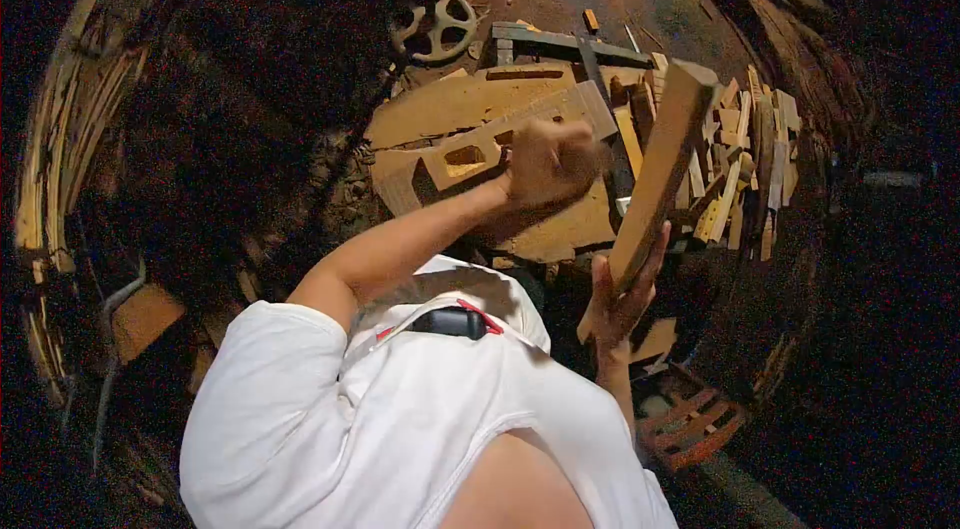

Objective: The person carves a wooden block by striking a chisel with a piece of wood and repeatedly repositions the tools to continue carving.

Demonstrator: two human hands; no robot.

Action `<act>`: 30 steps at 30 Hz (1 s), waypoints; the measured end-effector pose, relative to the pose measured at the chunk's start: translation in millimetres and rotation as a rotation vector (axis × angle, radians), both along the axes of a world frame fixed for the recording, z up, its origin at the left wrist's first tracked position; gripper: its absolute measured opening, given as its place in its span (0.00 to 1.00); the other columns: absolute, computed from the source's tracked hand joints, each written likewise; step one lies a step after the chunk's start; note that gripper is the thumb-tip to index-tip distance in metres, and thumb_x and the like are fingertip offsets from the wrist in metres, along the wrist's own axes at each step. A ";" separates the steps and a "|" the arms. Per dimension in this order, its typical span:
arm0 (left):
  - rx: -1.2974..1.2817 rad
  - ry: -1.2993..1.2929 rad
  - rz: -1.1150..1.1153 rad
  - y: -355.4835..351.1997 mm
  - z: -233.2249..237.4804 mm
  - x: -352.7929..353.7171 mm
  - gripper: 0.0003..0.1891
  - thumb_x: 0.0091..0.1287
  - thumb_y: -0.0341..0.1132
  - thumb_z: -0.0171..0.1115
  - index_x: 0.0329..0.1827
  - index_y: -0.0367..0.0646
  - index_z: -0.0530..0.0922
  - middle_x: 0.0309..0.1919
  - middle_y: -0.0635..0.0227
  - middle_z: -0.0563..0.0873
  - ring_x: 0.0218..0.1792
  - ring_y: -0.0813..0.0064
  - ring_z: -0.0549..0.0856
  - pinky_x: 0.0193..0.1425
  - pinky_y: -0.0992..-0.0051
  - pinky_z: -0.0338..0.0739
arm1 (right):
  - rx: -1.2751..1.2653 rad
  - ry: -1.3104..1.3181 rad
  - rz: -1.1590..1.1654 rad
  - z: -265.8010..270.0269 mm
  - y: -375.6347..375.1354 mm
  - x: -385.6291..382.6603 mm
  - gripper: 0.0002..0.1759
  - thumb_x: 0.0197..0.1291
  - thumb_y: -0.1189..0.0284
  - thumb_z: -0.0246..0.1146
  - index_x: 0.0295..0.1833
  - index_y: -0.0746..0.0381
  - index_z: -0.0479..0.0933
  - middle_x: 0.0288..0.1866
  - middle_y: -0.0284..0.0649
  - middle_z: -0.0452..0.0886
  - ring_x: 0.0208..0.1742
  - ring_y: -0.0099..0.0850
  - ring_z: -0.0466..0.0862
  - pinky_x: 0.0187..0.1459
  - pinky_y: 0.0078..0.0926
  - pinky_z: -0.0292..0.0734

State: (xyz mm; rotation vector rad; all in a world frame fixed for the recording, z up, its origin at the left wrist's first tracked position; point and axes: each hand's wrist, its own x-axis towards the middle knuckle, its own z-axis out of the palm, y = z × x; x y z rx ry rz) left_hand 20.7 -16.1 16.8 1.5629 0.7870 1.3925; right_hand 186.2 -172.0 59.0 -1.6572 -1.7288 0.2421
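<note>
My right hand (625,307) grips the lower end of a long, squared wooden block (662,169), which tilts up and to the right. To its left, my left hand (555,164) is closed above the work surface, blurred by motion; whatever it holds is hidden. Under and beside that hand lies a pale wooden piece (435,169) with rectangular openings cut in it. It rests on a broad, cracked wooden surface (550,234). A dark, long flat object (620,191) lies between that surface and the raised block.
Many offcuts (745,154) are heaped at the right. Behind the surface are a wooden beam (570,44) and a spoked wheel (437,31). A reddish slatted object (695,429) stands low at the right. Long wood strips (90,129) lean at the far left.
</note>
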 end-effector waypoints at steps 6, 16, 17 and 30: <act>-0.174 -0.170 0.306 34.7 -2.6 -34.7 0.10 0.68 0.37 0.70 0.34 0.41 0.81 0.25 0.79 0.83 0.27 0.85 0.79 0.33 0.77 0.75 | 0.042 0.032 0.021 -3.0 1.1 10.8 0.44 0.69 0.60 0.65 0.83 0.58 0.51 0.60 0.49 0.82 0.43 0.32 0.86 0.46 0.34 0.82; -0.345 -0.437 0.402 25.5 3.5 -55.8 0.12 0.70 0.42 0.70 0.31 0.49 0.79 0.22 0.80 0.80 0.22 0.87 0.75 0.29 0.80 0.70 | -0.008 0.142 0.043 -10.3 -3.9 15.9 0.43 0.68 0.66 0.67 0.83 0.57 0.52 0.74 0.50 0.72 0.54 0.35 0.85 0.55 0.35 0.80; -0.384 -0.449 0.438 24.9 2.9 -50.1 0.12 0.70 0.43 0.70 0.32 0.49 0.79 0.21 0.80 0.79 0.22 0.87 0.75 0.29 0.80 0.70 | -0.016 0.160 0.047 -9.5 -3.6 16.0 0.45 0.66 0.66 0.68 0.82 0.60 0.53 0.73 0.53 0.72 0.60 0.42 0.83 0.57 0.36 0.80; -0.249 0.149 0.035 2.2 26.8 -102.5 0.12 0.69 0.36 0.66 0.50 0.41 0.79 0.47 0.68 0.84 0.45 0.76 0.84 0.55 0.69 0.79 | 0.142 0.122 0.087 -17.7 -6.5 28.4 0.44 0.63 0.66 0.70 0.80 0.63 0.58 0.72 0.56 0.74 0.59 0.48 0.86 0.52 0.36 0.83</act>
